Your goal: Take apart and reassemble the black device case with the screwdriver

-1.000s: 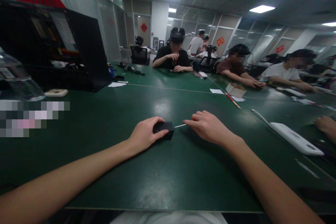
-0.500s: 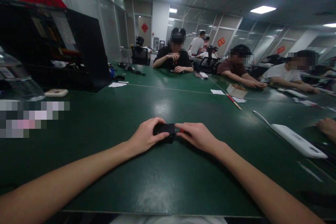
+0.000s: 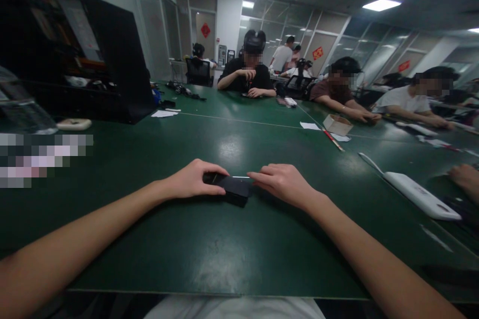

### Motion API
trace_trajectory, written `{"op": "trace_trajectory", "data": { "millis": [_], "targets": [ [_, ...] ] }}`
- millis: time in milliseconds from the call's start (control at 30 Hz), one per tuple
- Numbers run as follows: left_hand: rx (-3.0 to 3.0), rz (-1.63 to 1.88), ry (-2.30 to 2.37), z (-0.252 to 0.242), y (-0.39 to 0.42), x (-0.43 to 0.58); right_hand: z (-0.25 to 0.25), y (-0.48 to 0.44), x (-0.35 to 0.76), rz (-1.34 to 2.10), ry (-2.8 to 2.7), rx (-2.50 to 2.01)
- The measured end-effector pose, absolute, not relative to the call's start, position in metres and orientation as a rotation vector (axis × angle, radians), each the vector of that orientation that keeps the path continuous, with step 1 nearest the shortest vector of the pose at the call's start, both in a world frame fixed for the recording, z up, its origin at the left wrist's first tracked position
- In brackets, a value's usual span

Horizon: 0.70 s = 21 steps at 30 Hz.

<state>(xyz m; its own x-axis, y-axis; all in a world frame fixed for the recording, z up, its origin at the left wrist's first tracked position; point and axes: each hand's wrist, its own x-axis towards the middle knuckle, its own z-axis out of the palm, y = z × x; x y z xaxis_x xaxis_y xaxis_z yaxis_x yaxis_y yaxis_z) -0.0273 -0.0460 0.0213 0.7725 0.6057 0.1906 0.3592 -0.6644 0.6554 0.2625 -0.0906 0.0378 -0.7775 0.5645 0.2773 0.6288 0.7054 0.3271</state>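
In the middle of the head view, a small black box-like block (image 3: 238, 187) sits low over the green table (image 3: 224, 239). The thumb and fingers of my left hand (image 3: 194, 179) are closed round its left end. To the right, my right hand (image 3: 280, 182) pinches a thin screwdriver (image 3: 240, 177), whose bright metal shaft points left along the block's far side. My fingers hide its handle. From this angle I cannot tell whether the shaft touches the block.
A black open-fronted case (image 3: 123, 65) and a clear plastic bottle (image 3: 26, 104) stand at left. Rightward lie a white power strip (image 3: 419, 194), a small carton (image 3: 337, 124) and a red stick (image 3: 332, 139). Several people sit around; a co-worker's hand (image 3: 464, 179) rests at far right.
The block has turned, and my left hand has shifted left to its end. My right hand has moved slightly right; the shaft now shows along the far side, with its red part hidden.
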Motion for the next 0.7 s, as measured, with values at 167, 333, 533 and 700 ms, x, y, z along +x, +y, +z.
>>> {"op": "trace_trajectory", "data": {
  "millis": [167, 333, 533, 700],
  "targets": [
    [2.386, 0.611, 0.720, 0.017, -0.047, -0.025, 0.039, -0.089, 0.266, -0.629, -2.772, -0.951],
    [2.371, 0.652, 0.694, 0.011, -0.048, -0.022, 0.042, -0.089, 0.271, -0.575, -2.798, -0.929],
    [2.334, 0.691, 0.708, 0.006, -0.050, -0.019, 0.039, -0.093, 0.261, -0.620, -2.771, -0.991],
    [2.321, 0.743, 0.707, 0.003, -0.051, -0.018, 0.035, -0.094, 0.251, -0.552, -2.775, -0.942]
  ]
}}
